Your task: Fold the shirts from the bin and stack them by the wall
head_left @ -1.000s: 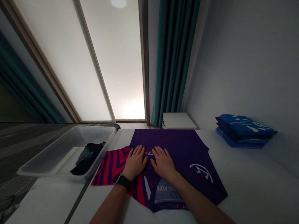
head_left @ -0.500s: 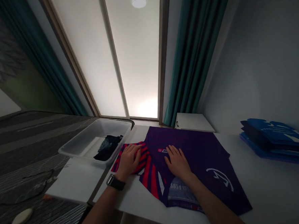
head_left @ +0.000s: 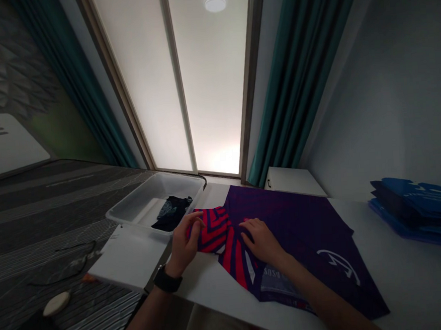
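A purple sports jersey (head_left: 295, 225) lies spread on a white table, its collar side toward me. Its left sleeve (head_left: 213, 230) has red and navy stripes, and a white curved emblem shows on the right part. At the outer end of this sleeve is my left hand (head_left: 185, 242), wearing a dark watch; its fingers are loosely bent, with the thumb apart. My right hand (head_left: 262, 239) rests on the jersey's upper body near the striped shoulder, fingers slightly curled and thumb out. It covers part of the small chest print.
A clear plastic bin (head_left: 122, 211) holding dark folded clothing (head_left: 173, 212) stands left of the jersey. Blue folded garments (head_left: 417, 207) are stacked at the right by the wall. A white cabinet (head_left: 296, 180) stands beyond the table near the teal curtain (head_left: 301, 80).
My left hand has slid off the sleeve's middle to its outer end, uncovering more stripes. My right hand's fingers have curled a little. The view has shifted slightly left.
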Demonstrator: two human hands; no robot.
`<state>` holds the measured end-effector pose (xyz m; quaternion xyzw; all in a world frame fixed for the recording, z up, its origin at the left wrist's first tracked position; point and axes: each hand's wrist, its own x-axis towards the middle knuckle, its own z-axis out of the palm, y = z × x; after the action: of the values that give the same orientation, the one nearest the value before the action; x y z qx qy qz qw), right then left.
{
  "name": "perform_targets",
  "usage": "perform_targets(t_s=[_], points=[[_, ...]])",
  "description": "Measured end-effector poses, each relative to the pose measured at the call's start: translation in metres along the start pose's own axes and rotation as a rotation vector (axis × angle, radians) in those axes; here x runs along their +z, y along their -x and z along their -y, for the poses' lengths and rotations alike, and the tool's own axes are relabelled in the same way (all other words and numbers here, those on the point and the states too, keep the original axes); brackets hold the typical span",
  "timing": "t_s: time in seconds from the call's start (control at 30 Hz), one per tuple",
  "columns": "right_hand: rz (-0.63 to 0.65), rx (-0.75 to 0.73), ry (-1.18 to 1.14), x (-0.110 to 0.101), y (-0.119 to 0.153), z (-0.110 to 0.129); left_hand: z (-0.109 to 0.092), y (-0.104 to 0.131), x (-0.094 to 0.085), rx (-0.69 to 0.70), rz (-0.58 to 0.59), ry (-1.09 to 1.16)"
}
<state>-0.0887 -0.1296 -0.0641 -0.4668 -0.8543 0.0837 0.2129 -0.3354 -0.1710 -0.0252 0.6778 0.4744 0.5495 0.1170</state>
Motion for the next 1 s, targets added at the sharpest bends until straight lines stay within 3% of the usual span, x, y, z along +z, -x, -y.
perform_targets(t_s=[0.2,0.4,0.6,0.83,1.0], points=[[0.128,-0.36,0.052,0.018,-0.032,0.075,-0.004,0.005,-0.026,-0.021,-0.066,-0.016],[0.161,-0.456,0.067,0.053,-0.063,0.118,-0.004,0.012,-0.05,-0.074,-0.157,-0.035],[0.191,-0.402,0.105,0.065,-0.071,0.132,-0.006,0.019,-0.061,-0.069,-0.176,-0.056],[0.114,-0.248,-0.046,0.041,-0.075,0.122,-0.02,0.014,-0.052,-0.001,-0.168,-0.051],[0.125,-0.362,0.04,0.055,-0.076,0.12,-0.02,0.013,-0.044,0.019,-0.155,-0.039]])
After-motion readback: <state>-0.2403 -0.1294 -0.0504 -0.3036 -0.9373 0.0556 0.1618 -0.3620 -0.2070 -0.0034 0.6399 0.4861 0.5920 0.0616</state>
